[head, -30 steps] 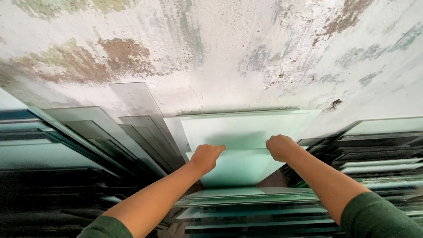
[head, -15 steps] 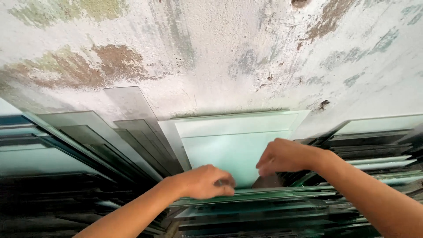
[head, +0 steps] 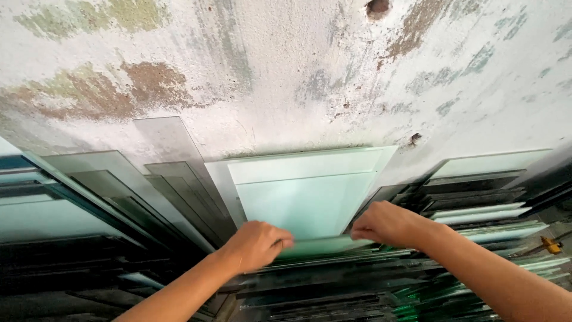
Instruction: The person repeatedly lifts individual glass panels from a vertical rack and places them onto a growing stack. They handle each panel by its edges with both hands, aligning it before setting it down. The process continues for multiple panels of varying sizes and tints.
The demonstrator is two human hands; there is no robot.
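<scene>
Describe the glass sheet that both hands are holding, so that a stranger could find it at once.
Look at the stained, peeling wall with glass sheets leaning along its base. At the middle, pale green panes stand stacked. The sheet lies lowest in front, its top edge pinched between the left hand and right hand.

Glass pane (head: 310, 203) leaning against the wall (head: 286, 65) at centre, left hand (head: 257, 243) and right hand (head: 387, 223) on its lower edge, stacked panes (head: 107, 191) left, more stacked panes (head: 488, 191) right, flat sheets (head: 322, 286) below.
</scene>
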